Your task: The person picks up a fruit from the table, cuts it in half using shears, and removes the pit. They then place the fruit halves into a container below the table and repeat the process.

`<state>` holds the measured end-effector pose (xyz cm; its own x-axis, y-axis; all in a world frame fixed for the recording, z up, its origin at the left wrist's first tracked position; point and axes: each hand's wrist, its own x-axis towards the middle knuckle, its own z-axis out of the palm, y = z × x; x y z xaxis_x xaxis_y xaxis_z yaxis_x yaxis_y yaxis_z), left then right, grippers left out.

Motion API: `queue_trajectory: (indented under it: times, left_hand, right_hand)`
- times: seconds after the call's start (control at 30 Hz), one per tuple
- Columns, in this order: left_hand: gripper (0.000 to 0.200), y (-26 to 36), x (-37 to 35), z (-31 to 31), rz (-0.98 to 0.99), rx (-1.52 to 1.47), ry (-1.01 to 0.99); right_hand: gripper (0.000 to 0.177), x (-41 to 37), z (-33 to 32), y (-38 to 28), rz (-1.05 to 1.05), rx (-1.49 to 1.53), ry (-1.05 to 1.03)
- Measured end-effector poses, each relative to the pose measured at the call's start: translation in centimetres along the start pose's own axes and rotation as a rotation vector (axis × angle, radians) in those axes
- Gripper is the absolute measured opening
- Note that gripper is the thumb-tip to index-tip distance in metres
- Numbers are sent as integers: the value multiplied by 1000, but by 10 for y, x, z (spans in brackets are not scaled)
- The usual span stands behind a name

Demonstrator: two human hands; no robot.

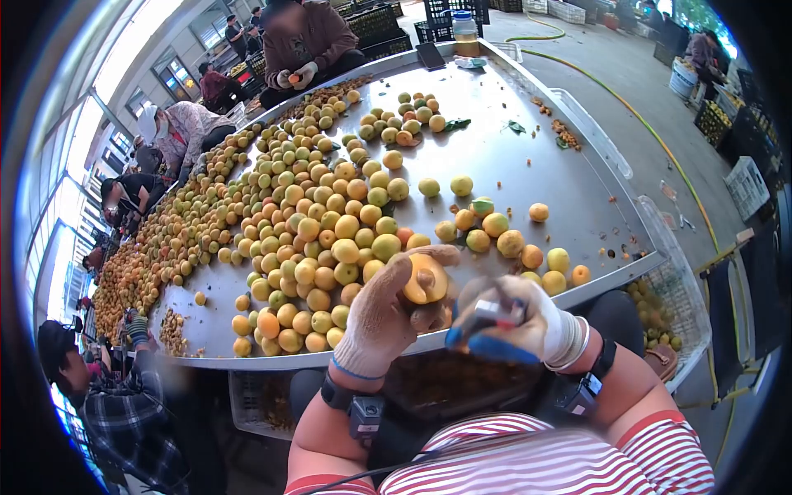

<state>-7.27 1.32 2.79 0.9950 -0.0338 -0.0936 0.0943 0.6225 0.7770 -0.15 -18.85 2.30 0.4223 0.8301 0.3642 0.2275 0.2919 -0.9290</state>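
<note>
My left hand point(381, 309), in a pale knitted glove, is closed around a cut apricot point(417, 285). The apricot's open orange face is turned up, with the brown pit sitting in it. Just to its right is my right hand point(532, 322), in a white glove with blue on the fingers and smeared by motion. Its fingers are closed around a small greyish tool point(495, 310) with a bit of red; the blur hides its exact kind. Beyond both hands, a large heap of whole yellow-orange apricots point(326, 227) covers much of the metal table point(487, 103).
Under the table's right edge stands a plastic crate point(689, 330) holding fruit. Another crate point(252, 404) is below the front edge. Pits and scraps point(565, 134) lie at the table's right side. Co-workers sit along the far and left sides, one in a plaid shirt point(132, 421).
</note>
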Motion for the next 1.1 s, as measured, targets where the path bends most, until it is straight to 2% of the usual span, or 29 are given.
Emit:
queue_trajectory:
  times: [0.03,0.07,0.13,0.2,0.23,0.27,0.33,0.37,0.4,0.47,0.5,0.53,0.6,0.63,0.73,0.77,0.8,0.87,0.9,0.93,1.0,1.1]
  left_hand:
    - [60,6,5,-16,-67,-41,-229]
    - [60,5,2,-15,-68,-42,-228]
    - [62,15,-9,12,25,171,40]
    - [60,22,-11,13,-14,202,4]
    - [58,20,-10,14,70,242,39]
    - [56,18,-10,15,153,282,75]
    - [55,18,-11,11,172,290,28]
    - [53,18,-15,15,119,305,41]
    - [52,16,-17,18,63,319,52]
    - [49,6,-19,24,25,248,-19]
    - [49,1,-20,31,-5,224,-23]
    - [49,-3,-22,35,-34,200,-26]
    - [48,-10,-22,35,-85,204,-65]
    - [48,-12,-23,38,-126,238,-63]
    - [44,-12,-26,53,-191,210,-87]
    - [43,-15,-27,53,-164,272,-54]
    - [42,-18,-28,54,-135,335,-20]
    - [42,-25,-29,52,-106,342,-21]
    - [42,-28,-28,52,-76,349,-21]
    - [42,-31,-28,52,-76,351,-21]
    - [45,-37,-28,52,4,505,-38]
    - [47,-41,-29,55,21,570,-35]
  right_hand:
    - [15,1,1,2,-3,-21,-64]
    - [17,1,3,4,-6,-42,-127]
    - [18,2,3,6,-45,-100,-151]
    - [18,2,2,5,-61,-57,-115]
    - [13,-3,1,11,-50,16,-35]
    - [10,0,2,11,-190,-24,89]
    - [12,-5,-11,2,-81,-46,203]
    - [14,-5,-6,-6,-58,237,381]
    - [12,-9,-4,-4,-69,393,482]
    - [50,3,-4,-25,-180,235,539]
    - [50,-2,-2,-21,-204,82,641]
    - [50,-2,-2,-21,-199,74,652]
    - [50,4,1,-29,-351,207,613]
    - [48,-1,-4,-34,-194,309,549]
    - [48,-6,2,-39,-112,310,557]
    - [49,-1,11,-36,-238,65,690]
    - [49,-4,10,-32,-238,66,691]
    - [23,-13,5,-27,-222,354,587]
    - [17,-13,10,-30,-190,226,675]
    - [17,-12,13,-26,-191,227,675]
    - [16,-7,18,-16,-260,524,709]
    - [15,-1,21,-18,-131,638,774]
